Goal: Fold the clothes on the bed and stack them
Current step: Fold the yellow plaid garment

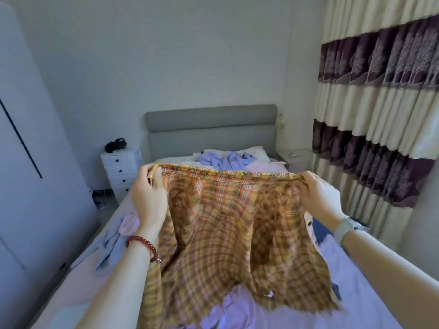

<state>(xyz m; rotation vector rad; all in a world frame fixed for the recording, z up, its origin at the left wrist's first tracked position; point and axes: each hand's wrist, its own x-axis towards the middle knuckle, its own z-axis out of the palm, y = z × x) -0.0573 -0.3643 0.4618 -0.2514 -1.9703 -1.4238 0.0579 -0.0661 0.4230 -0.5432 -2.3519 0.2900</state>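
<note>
Orange-and-yellow plaid shirt (228,233) hangs spread above the near half of the bed (370,281), held up by its top edge. The left hand (148,198) has its grip curled round the left corner of that edge; a red bead bracelet (142,244) sits on that wrist. The right hand (319,198) pinches the right corner, with a grey watch (348,227) on the wrist. Under the shirt's hem lies a pale lilac garment (228,312). At the bed's left edge lie blue (111,243) and pink clothes (129,223). Farther off, a crumpled blue garment (225,159) lies near the grey headboard (211,129). A white drawer chest (121,169) stands far left; striped curtains (380,103) hang right.
</note>
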